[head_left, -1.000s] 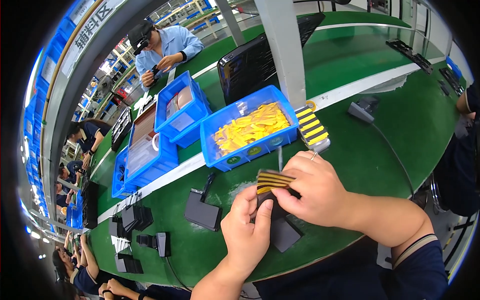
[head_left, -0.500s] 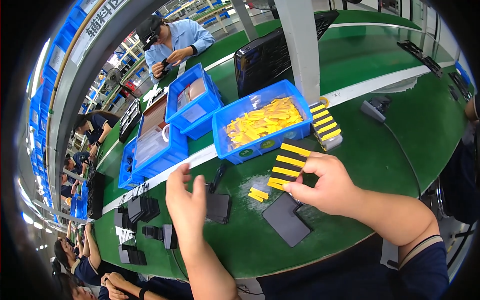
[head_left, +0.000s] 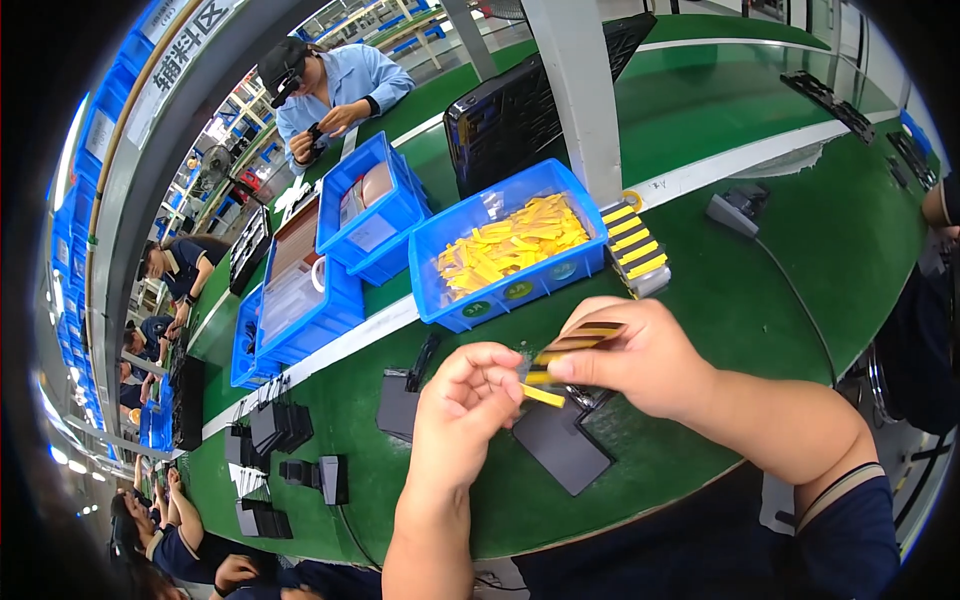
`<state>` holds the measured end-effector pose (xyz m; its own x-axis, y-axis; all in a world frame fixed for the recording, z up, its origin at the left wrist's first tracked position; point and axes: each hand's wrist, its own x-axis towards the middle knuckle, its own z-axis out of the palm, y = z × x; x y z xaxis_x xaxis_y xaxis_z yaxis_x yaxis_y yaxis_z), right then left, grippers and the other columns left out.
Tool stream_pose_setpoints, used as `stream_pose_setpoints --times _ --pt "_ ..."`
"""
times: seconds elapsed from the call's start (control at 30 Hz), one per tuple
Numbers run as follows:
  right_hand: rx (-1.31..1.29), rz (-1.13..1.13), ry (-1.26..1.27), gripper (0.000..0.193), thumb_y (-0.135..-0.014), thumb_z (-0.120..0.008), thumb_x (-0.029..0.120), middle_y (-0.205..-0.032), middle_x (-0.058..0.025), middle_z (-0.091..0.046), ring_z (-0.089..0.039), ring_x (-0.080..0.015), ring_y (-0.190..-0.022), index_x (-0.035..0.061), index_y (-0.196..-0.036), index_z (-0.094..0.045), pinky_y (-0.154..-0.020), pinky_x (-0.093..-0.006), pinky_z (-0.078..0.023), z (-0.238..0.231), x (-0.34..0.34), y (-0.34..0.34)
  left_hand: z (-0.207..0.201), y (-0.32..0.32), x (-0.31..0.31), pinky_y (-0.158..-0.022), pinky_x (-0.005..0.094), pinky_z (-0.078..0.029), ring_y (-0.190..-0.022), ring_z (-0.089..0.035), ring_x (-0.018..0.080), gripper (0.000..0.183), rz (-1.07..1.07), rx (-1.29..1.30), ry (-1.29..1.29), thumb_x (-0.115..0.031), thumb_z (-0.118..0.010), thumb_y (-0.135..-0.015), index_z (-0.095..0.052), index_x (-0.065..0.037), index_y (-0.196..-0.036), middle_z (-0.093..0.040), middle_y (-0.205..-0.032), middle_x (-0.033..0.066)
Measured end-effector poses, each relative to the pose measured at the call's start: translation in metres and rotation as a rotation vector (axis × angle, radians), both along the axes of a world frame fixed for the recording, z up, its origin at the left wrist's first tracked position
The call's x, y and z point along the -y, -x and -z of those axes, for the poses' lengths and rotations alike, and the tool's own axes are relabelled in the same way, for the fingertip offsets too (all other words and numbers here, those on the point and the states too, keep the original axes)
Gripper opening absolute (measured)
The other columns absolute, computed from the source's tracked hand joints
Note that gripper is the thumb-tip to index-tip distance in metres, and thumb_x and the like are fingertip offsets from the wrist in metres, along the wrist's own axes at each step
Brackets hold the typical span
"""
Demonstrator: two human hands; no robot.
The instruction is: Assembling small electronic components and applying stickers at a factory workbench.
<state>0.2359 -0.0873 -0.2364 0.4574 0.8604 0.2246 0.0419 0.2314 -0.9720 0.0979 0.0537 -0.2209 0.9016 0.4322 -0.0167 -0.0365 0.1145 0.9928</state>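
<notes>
Yellow is the thin strip (head_left: 545,397) which the left hand (head_left: 465,395) holds: its thumb and fingers are pinched narrow at one end, and the other end points out free to the right. The right hand (head_left: 640,355) is closed on the card (head_left: 585,342) with black and yellow bands, which is tilted and a little blurred. The strip is just beside the lower corner of this card; whether the two touch, I cannot tell. Below both hands, the black plate (head_left: 563,450) lies on the green tabletop (head_left: 740,340), with a notch in its side. Beyond them stands the blue bin (head_left: 540,283) with a yellow heap (head_left: 520,240) inside, and a striped block (head_left: 636,248) is beside it.

For handling this well, I judge that the strip should be pinched only near its end, because such a thin piece probably bends or twists easily. If its back is sticky, less skin on it is better. The right hand should grip the card firmly but not fold it, and the wrists should remain clear of the plate.
</notes>
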Motion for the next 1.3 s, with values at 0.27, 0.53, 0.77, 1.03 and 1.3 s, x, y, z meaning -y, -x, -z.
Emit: stream_pose_setpoints --times 0.27,0.53,0.77,1.03,1.3 --pt "-0.151 0.163 -0.071 0.015 -0.082 -0.064 0.002 -0.086 -0.0037 -0.061 -0.058 -0.0073 -0.075 -0.0036 -0.096 -0.064 -0.068 -0.0222 -0.048 0.002 -0.001 -0.001 0.015 -0.010 0.005 -0.071 0.0398 -0.048 -0.080 -0.058 0.0374 0.027 -0.192 -0.429 -1.366 0.000 -0.061 -0.073 -0.060 -0.002 -0.100 -0.059 -0.089 0.0176" --pt "0.354 0.269 -0.076 0.011 -0.076 -0.065 0.004 -0.081 -0.0092 -0.060 -0.059 -0.0176 -0.069 -0.0006 -0.085 -0.067 -0.061 -0.0279 -0.047 -0.001 0.000 0.003 -0.014 0.002 0.051 -0.073 0.0365 -0.046 -0.086 -0.054 0.0278 0.099 0.210 -0.414 -1.480 -0.049 -0.081 -0.052 -0.044 0.007 -0.124 -0.055 -0.092 0.0122" --pt "0.629 0.411 -0.217 0.013 -0.071 -0.066 0.001 -0.074 -0.0074 -0.061 -0.057 -0.0226 -0.070 0.0018 -0.084 -0.067 -0.064 -0.0325 -0.045 0.002 -0.001 0.006 -0.002 0.003 0.029 -0.071 0.0256 -0.047 -0.080 -0.060 0.0154 0.026 0.077 -0.214 -0.611 -0.003 -0.067 -0.079 -0.055 0.002 -0.102 -0.061 -0.089 0.0093" --pt "0.650 0.392 -0.291 0.017 -0.064 -0.067 -0.004 -0.069 -0.0069 -0.058 -0.055 -0.0223 -0.065 0.0017 -0.081 -0.067 -0.062 -0.0333 -0.043 0.000 -0.001 0.007 0.005 0.002 0.028 -0.073 0.0193 -0.045 -0.084 -0.057 0.0059 0.020 0.015 -0.023 -0.017 0.004 -0.055 -0.088 -0.048 0.001 -0.107 -0.064 -0.095 0.0062" --pt "0.706 0.381 -0.227 0.021 -0.063 -0.070 -0.002 -0.070 -0.0039 -0.057 -0.058 -0.0205 -0.070 0.0059 -0.082 -0.068 -0.077 -0.0383 -0.044 0.003 0.000 0.006 0.005 0.002 0.030 -0.073 0.0193 -0.045 -0.084 -0.057 0.0058 0.021 0.009 -0.001 -0.010 0.003 -0.056 -0.088 -0.049 0.001 -0.107 -0.065 -0.095 0.0066"
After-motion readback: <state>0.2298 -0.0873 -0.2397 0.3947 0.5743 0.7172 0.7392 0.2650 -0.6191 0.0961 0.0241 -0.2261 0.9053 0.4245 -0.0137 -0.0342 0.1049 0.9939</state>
